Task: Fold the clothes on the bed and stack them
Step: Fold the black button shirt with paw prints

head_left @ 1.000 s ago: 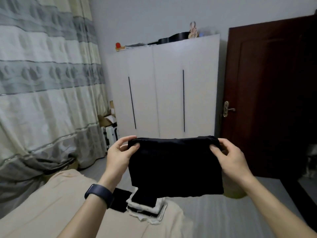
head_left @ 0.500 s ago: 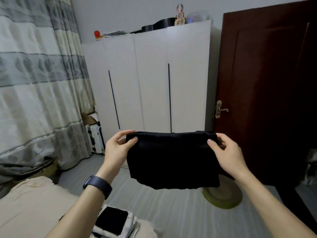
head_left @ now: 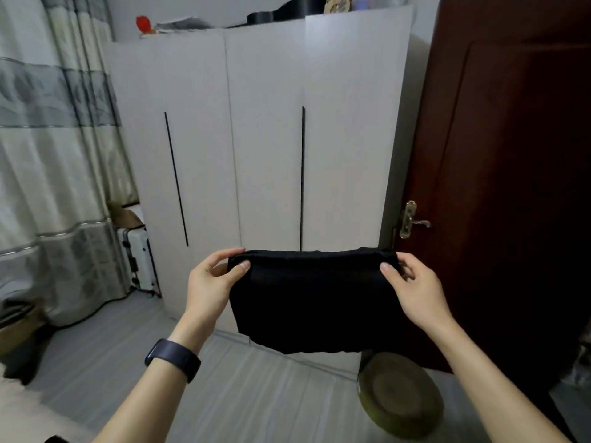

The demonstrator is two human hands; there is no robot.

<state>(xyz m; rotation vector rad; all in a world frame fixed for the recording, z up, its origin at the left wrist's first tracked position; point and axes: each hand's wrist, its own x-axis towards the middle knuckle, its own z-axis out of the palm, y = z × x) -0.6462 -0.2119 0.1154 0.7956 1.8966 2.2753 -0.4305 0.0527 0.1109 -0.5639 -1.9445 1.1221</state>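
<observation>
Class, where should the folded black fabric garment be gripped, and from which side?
Pinch the folded black fabric garment at its two top corners, from the outer sides, as the left hand and right hand do. Its level top edge should let the rest hang flat.

Garment (head_left: 308,302): black cloth, matt, soft.
Wardrobe (head_left: 265,129): white panels, smooth, matt.
Door (head_left: 511,155): dark red-brown wood, slight sheen.
Door handle (head_left: 411,220): brass-coloured metal.
Curtain (head_left: 48,155): patterned cloth.
Watch band (head_left: 174,358): dark, matt.
</observation>
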